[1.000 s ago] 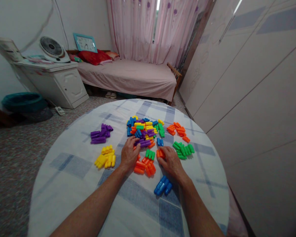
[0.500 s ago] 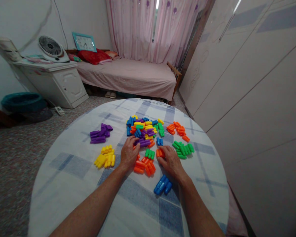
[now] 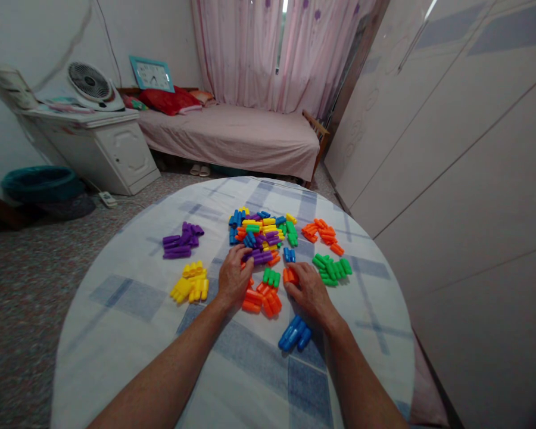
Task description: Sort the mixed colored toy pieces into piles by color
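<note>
1. A bed point(image 3: 250, 128) stands beyond a round, cloth-covered table point(image 3: 116, 357); a mixed heap point(image 3: 263, 229) of coloured pieces lies on the table's far half.
2. Single-colour piles sit around the heap: purple pile point(image 3: 183, 241) to its left, yellow pile point(image 3: 191, 282) left and nearer, orange pile point(image 3: 323, 235) to its right, green pile point(image 3: 332, 270) right and nearer, blue pile point(image 3: 295, 333) nearest the person.
3. Nearer than the heap lies an orange cluster point(image 3: 261, 300), with a green piece point(image 3: 271, 278) at its far edge.
4. The left hand point(image 3: 234, 275) rests at the heap's near-left edge, fingers bent beside a purple piece point(image 3: 259, 257); I cannot tell whether it grips anything.
5. The right hand point(image 3: 309, 286), nearer and right of the heap, grasps an orange piece point(image 3: 290, 276) between thumb and fingers.
6. Judging by colour, five piles look formed; the heap remains mixed.
</note>
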{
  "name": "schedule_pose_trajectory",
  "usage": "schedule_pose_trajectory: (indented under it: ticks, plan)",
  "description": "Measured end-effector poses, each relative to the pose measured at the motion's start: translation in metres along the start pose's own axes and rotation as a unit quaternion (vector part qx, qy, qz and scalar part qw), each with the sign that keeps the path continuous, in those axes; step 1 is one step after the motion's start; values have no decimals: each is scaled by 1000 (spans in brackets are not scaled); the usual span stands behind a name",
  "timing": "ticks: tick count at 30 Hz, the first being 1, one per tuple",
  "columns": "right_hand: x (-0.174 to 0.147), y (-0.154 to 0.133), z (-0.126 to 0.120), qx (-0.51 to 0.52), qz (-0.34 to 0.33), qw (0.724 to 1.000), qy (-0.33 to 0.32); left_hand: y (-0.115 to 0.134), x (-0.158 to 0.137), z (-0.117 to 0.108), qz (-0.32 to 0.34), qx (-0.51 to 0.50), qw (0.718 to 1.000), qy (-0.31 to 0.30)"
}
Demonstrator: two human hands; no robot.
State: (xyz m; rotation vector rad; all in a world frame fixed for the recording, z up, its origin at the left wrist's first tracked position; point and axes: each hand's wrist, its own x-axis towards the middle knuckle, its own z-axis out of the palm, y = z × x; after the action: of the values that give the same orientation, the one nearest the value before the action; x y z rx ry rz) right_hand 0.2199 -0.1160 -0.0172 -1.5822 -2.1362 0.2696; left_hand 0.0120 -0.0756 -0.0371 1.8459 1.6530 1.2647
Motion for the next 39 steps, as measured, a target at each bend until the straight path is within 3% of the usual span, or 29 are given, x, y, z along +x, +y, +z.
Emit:
schedule_pose_trajectory:
  ticks: [39]
  plan:
    - [2, 3, 1, -4, 4, 1000, -10, 1, 0, -1, -6, -3, 1000, -3]
